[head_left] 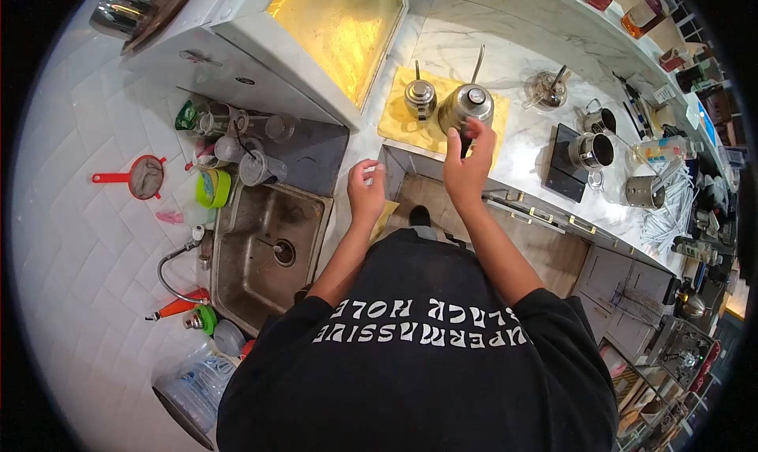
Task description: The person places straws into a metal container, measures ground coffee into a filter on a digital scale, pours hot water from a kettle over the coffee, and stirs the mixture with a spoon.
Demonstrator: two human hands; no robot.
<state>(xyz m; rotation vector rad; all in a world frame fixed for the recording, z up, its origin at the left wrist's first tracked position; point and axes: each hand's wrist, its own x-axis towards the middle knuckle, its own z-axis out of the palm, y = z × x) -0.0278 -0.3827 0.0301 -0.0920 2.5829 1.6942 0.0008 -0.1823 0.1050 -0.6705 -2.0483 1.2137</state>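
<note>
A large steel gooseneck kettle (452,114) with a dial on its lid stands on a yellow cloth (395,124). Beside it, to the left, is a smaller steel gooseneck kettle (420,97). My right hand (471,164) is at the near side of the large kettle, thumb and fingers apart around its dark handle; whether they touch it I cannot tell. Over the counter edge, between sink and cloth, my left hand (366,190) hovers with loosely bent fingers and nothing visible in it.
A metal sink (237,274) lies at left, with plastic cups (262,168) on the dark board behind it. On the right counter are a black scale (562,164), a steel pitcher (591,150), a glass vessel (549,90) and many straws (669,207). A lit cabinet (237,45) stands behind.
</note>
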